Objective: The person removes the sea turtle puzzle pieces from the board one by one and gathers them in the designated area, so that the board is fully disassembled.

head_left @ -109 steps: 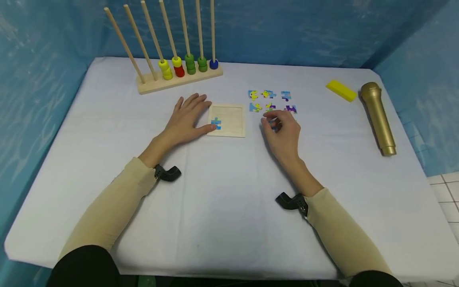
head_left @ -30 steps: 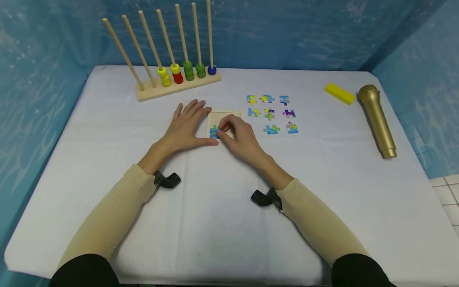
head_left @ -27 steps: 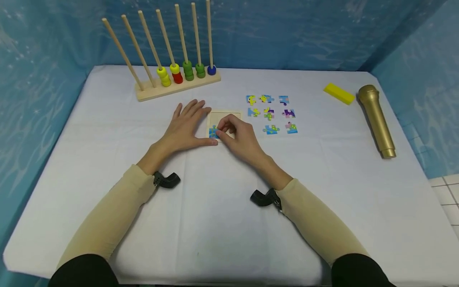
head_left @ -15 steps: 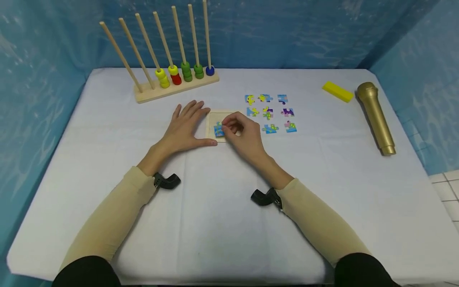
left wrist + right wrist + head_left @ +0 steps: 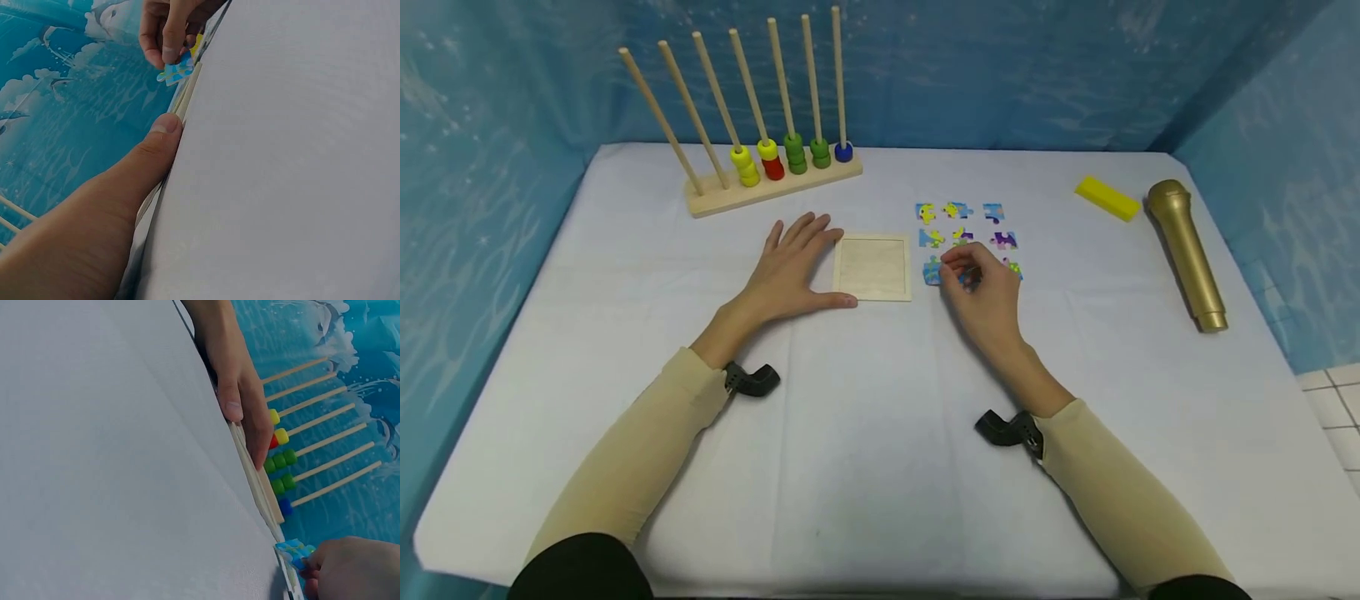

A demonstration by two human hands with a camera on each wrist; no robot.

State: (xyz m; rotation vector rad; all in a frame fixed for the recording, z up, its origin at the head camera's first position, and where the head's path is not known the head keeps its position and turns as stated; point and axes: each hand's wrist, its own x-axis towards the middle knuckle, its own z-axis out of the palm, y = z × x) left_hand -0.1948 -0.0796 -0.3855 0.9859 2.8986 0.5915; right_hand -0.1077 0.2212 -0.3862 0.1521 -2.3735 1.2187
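My right hand (image 5: 981, 287) pinches a blue jigsaw piece (image 5: 932, 271) between thumb and fingertips, to the right of a small square wooden puzzle tray (image 5: 873, 296). In the left wrist view this piece (image 5: 178, 70) looks tilted, its knob pointing outward. The tray's plain wood bottom shows. At its left side lies my left hand (image 5: 790, 267), fingers spread and straight, thumb along the front left corner. More jigsaw pieces (image 5: 931, 238) in blue, yellow and purple lie in rows behind and beside my right hand, which partly covers some of them.
At the back left stands a wooden peg abacus (image 5: 775, 187) with yellow, red, green and blue beads. A yellow block (image 5: 1107, 198) and a gold microphone (image 5: 1189, 258) lie to the right on the white-covered table (image 5: 865, 450). Blue curtain (image 5: 1000, 75) hangs behind.
My right hand has taken the blue piece out of the tray and moved it right, toward the other pieces. My left hand has stayed by the tray.
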